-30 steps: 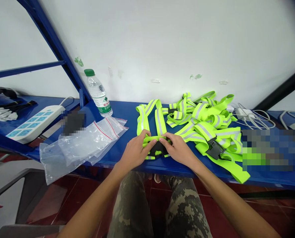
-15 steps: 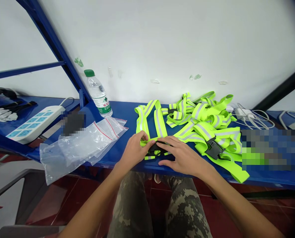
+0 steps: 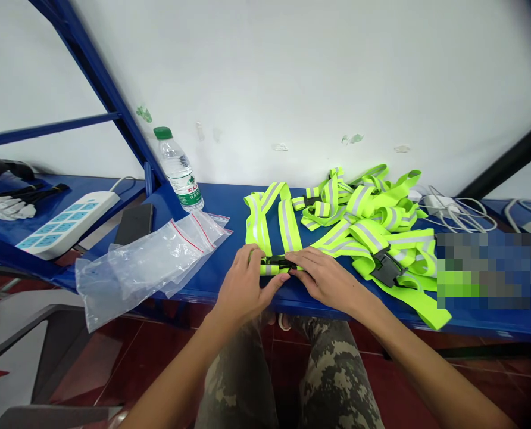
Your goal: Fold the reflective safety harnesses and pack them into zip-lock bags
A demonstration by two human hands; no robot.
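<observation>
- In the head view, the left hand (image 3: 243, 280) has its fingers bent over the left end of a folded neon strap (image 3: 269, 270), thumb stretched to the right along its near side.
- The right hand (image 3: 321, 275) grips the other end, fingers together on top and thumb tucked below; both hands are partly closed, their tips near each other.
- Between them a black buckle (image 3: 275, 260) lies along the fold; whether it is fastened cannot be told.
- The strap is at the near edge of the blue worktop (image 3: 235, 205), in front of the person, with striped lengths (image 3: 287, 223) running back from it towards the wall.
- To the right, a heap of similar straps (image 3: 359, 205) lies tangled, a larger black buckle (image 3: 387, 269) at its near side.
- Beyond the heap sit a white adapter and coiled cable (image 3: 466, 221); a patch nearer the edge is pixelated.
- To the left, clear zip bags (image 3: 144, 265) overlap and hang past the edge, a dark flat object (image 3: 134, 223) just behind them.
- A green-capped water bottle (image 3: 183, 176) stands near the wall, and a white power strip (image 3: 69, 223) lies farther left.
</observation>
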